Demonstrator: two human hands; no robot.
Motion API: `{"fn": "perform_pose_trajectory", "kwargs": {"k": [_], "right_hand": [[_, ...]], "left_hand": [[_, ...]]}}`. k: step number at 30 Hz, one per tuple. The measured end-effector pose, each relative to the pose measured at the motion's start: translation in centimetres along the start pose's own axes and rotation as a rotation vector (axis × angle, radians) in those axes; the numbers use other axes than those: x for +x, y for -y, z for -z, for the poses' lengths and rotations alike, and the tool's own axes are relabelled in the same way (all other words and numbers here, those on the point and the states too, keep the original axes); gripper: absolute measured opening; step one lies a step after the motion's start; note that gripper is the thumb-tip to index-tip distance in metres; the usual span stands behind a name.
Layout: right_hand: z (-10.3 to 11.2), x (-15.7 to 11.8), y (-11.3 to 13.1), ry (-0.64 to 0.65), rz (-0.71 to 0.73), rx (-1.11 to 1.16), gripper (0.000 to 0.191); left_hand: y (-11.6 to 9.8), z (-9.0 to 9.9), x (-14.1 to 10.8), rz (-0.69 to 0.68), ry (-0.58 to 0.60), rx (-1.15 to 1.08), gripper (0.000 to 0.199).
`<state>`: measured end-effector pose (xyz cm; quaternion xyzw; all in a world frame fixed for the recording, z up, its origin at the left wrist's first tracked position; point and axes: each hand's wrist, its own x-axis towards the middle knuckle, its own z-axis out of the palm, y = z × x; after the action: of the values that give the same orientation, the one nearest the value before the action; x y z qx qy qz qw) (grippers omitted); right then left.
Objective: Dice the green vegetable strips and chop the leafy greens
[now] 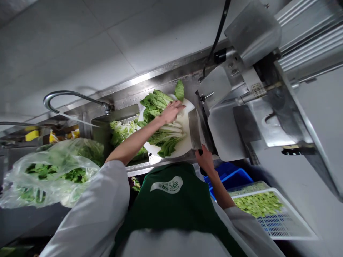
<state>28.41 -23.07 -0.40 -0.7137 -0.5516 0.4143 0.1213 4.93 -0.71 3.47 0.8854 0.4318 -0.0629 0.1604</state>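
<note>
On a round white cutting board [189, 107] lie several heads of leafy greens with pale stalks [171, 134], their stalk ends towards the right. My left hand [173, 111] rests on top of the greens, fingers stretched out over the stalks. A broad-bladed cleaver [194, 130] is in my right hand [205, 159], which is closed around its handle at the board's near right. The blade lies along the right side of the board, apart from the stalks. One loose leaf [179, 90] sticks out past the board's far edge.
Left of the board, a sink basin [103, 125] holds cut greens [123, 130] under a curved faucet [72, 93]. A plastic bag of greens [53, 175] sits further left. A metal slicing machine [227, 121] stands right; below are a blue crate [230, 178] and a white basket [294, 221] of green slices.
</note>
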Motion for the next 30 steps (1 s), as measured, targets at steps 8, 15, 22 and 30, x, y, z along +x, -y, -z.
{"fn": "perform_pose_trajectory", "kwargs": {"k": [8, 15, 22, 30], "right_hand": [[0.5, 0.2, 0.0, 0.018, 0.028, -0.029, 0.031], [-1.1, -0.2, 2.7, 0.065, 0.103, -0.110, 0.039], [-2.3, 1.7, 4.2, 0.102, 0.245, -0.165, 0.042], [-3.1, 1.2, 5.3, 0.127, 0.261, -0.325, 0.048]], "left_hand": [[6.4, 0.7, 5.6, -0.217, 0.347, 0.213, 0.052], [5.1, -1.1, -0.9, 0.085, 0.213, 0.207, 0.059], [-0.1, -1.7, -5.1, 0.417, 0.139, 0.074, 0.062], [-2.7, -3.7, -10.6, 0.397, 0.203, 0.020, 0.117]]}}
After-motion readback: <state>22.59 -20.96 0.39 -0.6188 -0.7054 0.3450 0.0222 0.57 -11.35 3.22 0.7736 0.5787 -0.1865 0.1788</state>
